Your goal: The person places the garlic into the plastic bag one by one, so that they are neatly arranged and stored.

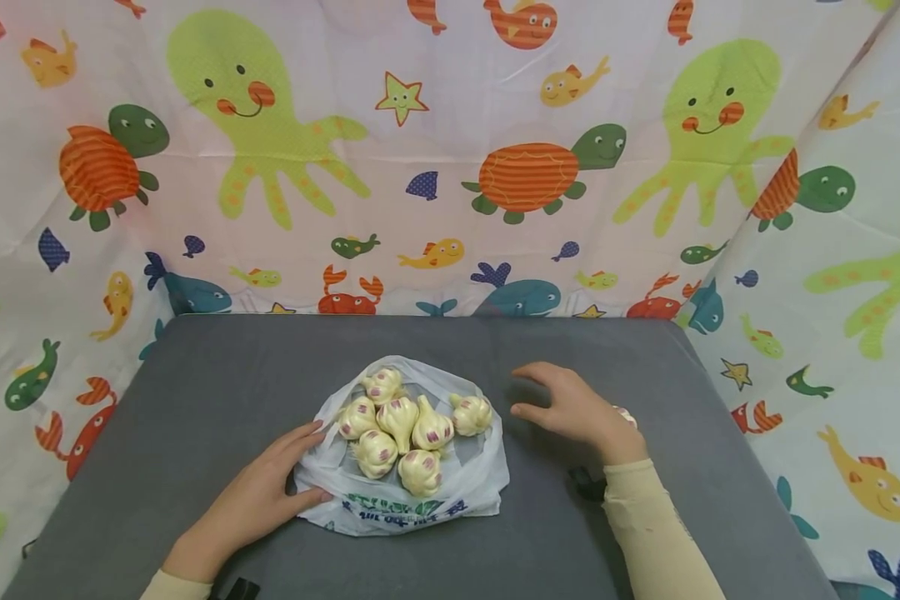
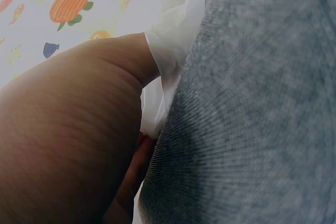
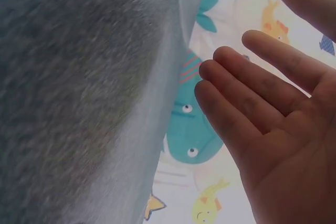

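Observation:
Several pale garlic bulbs (image 1: 397, 421) with purple patches lie in a white plastic bag (image 1: 450, 500), spread wide at the top, with green and blue print on its front. My left hand (image 1: 266, 483) rests against the bag's left side, its fingers at the rim and the thumb lower down. In the left wrist view, thin white plastic (image 2: 170, 45) covers the thumb's tip. My right hand (image 1: 573, 408) hovers to the right of the bag, apart from it. Its fingers (image 3: 247, 98) are extended and hold nothing, with the thumb spread away in the right wrist view.
The bag stands on a grey table (image 1: 285, 350). A white curtain (image 1: 435, 217) printed with sea animals hangs behind the table and along both sides. Dark straps or mounts (image 1: 588, 483) show near the wrists.

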`<state>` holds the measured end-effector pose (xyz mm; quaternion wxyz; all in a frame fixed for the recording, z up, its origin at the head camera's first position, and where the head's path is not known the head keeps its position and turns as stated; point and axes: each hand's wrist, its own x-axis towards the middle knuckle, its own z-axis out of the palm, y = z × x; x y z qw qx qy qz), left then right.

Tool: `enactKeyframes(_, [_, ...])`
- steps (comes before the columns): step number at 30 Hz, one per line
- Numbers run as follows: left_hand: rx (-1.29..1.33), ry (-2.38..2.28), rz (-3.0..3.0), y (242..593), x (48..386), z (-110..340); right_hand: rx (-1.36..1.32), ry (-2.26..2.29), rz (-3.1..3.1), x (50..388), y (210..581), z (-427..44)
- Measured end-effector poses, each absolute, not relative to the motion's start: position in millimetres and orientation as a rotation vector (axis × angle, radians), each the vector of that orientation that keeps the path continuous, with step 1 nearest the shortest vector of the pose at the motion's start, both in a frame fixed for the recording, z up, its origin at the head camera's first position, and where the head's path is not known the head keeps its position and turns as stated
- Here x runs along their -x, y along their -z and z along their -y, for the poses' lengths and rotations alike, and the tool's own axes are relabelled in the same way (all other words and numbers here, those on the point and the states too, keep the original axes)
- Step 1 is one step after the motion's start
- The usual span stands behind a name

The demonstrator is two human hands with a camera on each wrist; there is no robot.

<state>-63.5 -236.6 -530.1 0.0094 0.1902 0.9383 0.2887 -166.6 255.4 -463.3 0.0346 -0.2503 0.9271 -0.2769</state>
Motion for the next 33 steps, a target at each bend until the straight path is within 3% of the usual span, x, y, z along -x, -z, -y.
enactKeyframes(33, [-0.609, -0.903, -2.937, 528, 62, 235, 0.568, 0.785, -2.997, 145, 470, -310])
